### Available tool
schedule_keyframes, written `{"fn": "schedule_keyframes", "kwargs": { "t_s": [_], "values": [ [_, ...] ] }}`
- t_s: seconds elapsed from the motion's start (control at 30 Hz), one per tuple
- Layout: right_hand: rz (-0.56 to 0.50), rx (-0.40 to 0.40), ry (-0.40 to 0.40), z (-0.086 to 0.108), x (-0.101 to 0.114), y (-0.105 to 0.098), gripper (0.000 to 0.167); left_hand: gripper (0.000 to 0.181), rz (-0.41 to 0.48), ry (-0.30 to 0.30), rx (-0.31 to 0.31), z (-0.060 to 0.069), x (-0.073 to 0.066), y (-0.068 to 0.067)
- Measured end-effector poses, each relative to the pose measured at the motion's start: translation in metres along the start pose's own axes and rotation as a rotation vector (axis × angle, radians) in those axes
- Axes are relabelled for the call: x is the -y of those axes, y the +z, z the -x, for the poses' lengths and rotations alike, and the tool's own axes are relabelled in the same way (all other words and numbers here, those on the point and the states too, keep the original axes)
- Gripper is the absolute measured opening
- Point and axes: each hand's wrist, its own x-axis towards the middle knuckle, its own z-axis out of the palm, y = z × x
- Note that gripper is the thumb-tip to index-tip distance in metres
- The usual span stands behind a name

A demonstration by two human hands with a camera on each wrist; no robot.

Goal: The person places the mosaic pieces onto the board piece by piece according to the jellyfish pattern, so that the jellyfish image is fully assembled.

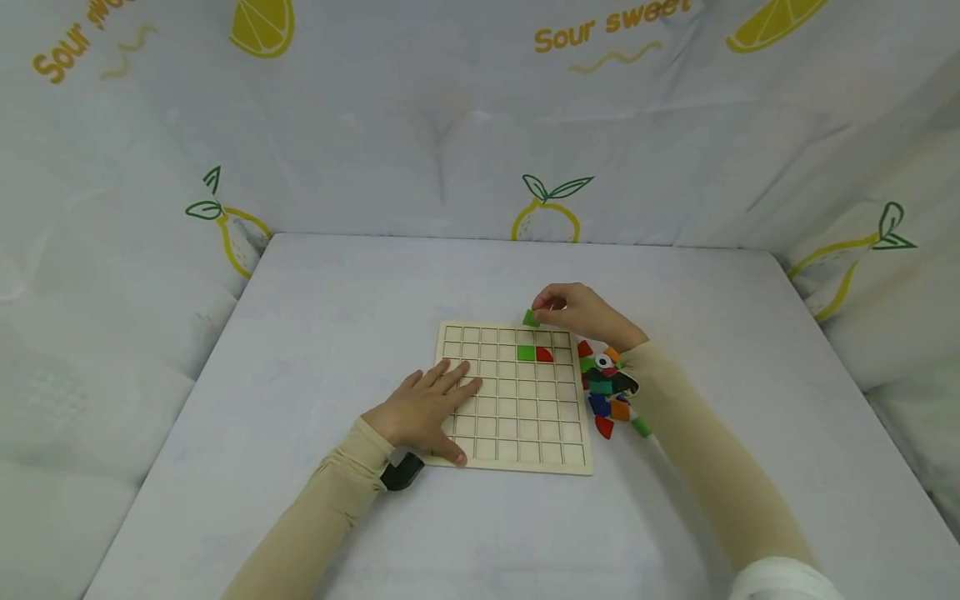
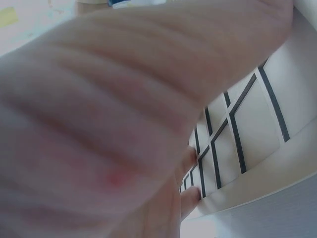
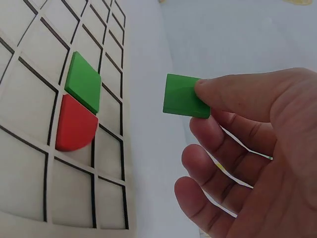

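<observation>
- White cloth (image 1: 465, 125) is hanging behind my work and down both sides, with yellow lemon slices (image 1: 262, 27) and orange lettering (image 1: 567, 37) showing on it.
- The worktop (image 1: 315, 350) is spreading out in front of me, its far edge meeting the cloth.
- Beige sleeves (image 1: 708, 450) are covering both my forearms, which are reaching in over the worktop from its near side.
- A pale gridded board (image 1: 507, 408) is lying flat, well in from the worktop's far, left and right edges.
- My left hand (image 1: 422, 414) is resting across the board's left edge, fingers straight and spread, the thumb lying at the near edge.
- My right hand (image 1: 587, 315) is reaching just past the board's far edge, towards its far right corner; thumb and forefinger are pinching a green square (image 3: 182, 94), and the other fingers are curling below it.
- A heap of small coloured pieces (image 1: 600, 388), red, green, blue and orange, is lying just beside the board's right edge.
- The pinched square is sticking out from my fingertips, apart from the board.
- A second green square (image 3: 83, 82) is filling a cell in the second row from the board's far edge.
- A red quarter-round piece (image 3: 76, 125) is sitting in the next cell, towards the right edge, covering only part of it.
</observation>
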Motion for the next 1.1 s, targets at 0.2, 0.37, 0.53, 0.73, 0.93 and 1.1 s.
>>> {"fn": "schedule_keyframes", "kwargs": {
  "t_s": [0.2, 0.37, 0.53, 0.73, 0.93, 1.1],
  "values": [
    [0.004, 0.026, -0.002, -0.006, 0.003, 0.015, 0.02, 0.111, -0.007, 0.005, 0.012, 0.0, 0.001, -0.002],
    [0.002, 0.05, 0.002, -0.008, 0.007, 0.023, 0.019, 0.111, 0.024, -0.018, 0.011, 0.003, 0.006, -0.006],
    [-0.058, 0.079, -0.001, -0.01, 0.006, 0.03, 0.018, 0.115, 0.068, -0.064, -0.005, 0.005, 0.016, -0.011],
    [-0.075, 0.102, -0.001, -0.011, 0.001, 0.037, 0.017, 0.114, 0.093, -0.056, 0.011, 0.006, 0.029, -0.015],
    [-0.051, 0.106, 0.003, -0.012, -0.001, 0.042, 0.017, 0.113, 0.08, -0.049, 0.002, 0.006, 0.032, -0.014],
    [-0.049, 0.111, 0.018, -0.013, -0.001, 0.044, 0.017, 0.114, 0.076, -0.057, 0.0, 0.005, 0.032, -0.013]
  ]
}}
